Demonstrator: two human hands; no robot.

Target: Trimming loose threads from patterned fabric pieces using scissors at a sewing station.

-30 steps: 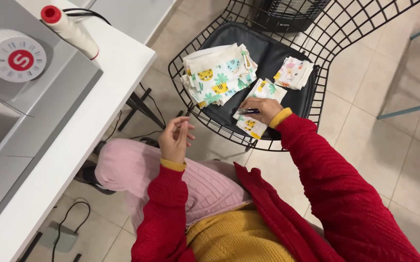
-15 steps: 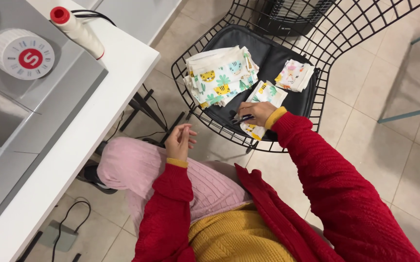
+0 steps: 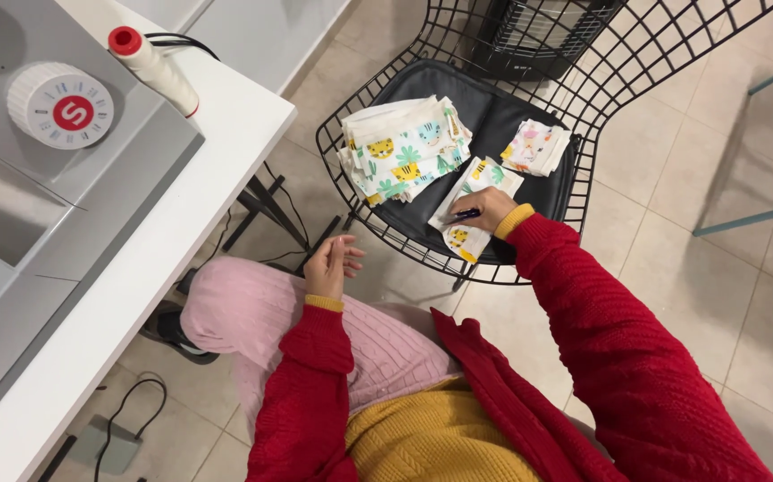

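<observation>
Over the lap, the left hand (image 3: 328, 266) hangs loosely open, holding nothing. Beyond it, on the chair (image 3: 529, 259), the right hand (image 3: 491, 207) pinches a dark tool (image 3: 463, 214) pointing left and rests on a patch (image 3: 473, 207) whose long axis runs diagonally. The palm hides the tool's handle. Farther off lies the stack (image 3: 402, 147).

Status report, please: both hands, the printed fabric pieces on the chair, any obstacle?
Right hand holds small dark tool on folded printed piece. Left hand empty, open above knee. Fabric stack and small piece beside; nothing blocking.
</observation>
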